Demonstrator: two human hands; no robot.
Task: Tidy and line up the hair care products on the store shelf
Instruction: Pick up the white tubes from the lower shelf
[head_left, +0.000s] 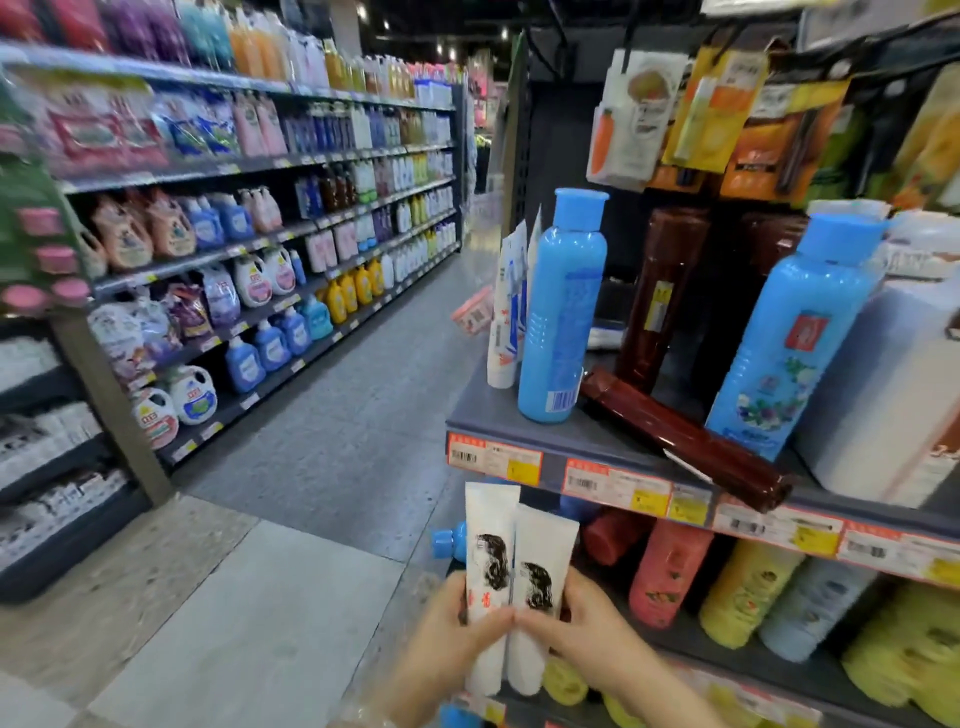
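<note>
Head view, and two white tubes sit side by side right at the bottom centre, upright, each printed with a dark head of hair. The left tube (488, 561) stands a touch taller than the right tube (540, 577), and the two touch along their edges. The left hand (452, 618) wraps the left tube, thumb across its front; the right hand (582, 623) grips the right one the same way, thumbs nearly meeting. They are held in front of the lower shelf, below the price tags (613, 483) on the grey shelf edge (467, 423). Up on that shelf, more white tubes (506, 312) lean at the left corner, just beside an upright blue bottle (563, 312). A dark brown bottle (685, 441) lies on its side, its end poking over the edge. Behind it brown bottles (660, 291) stand, and a second blue bottle (789, 332) stands to the right. Across the aisle, long shelves of detergent bottles (249, 280), blurred.
</note>
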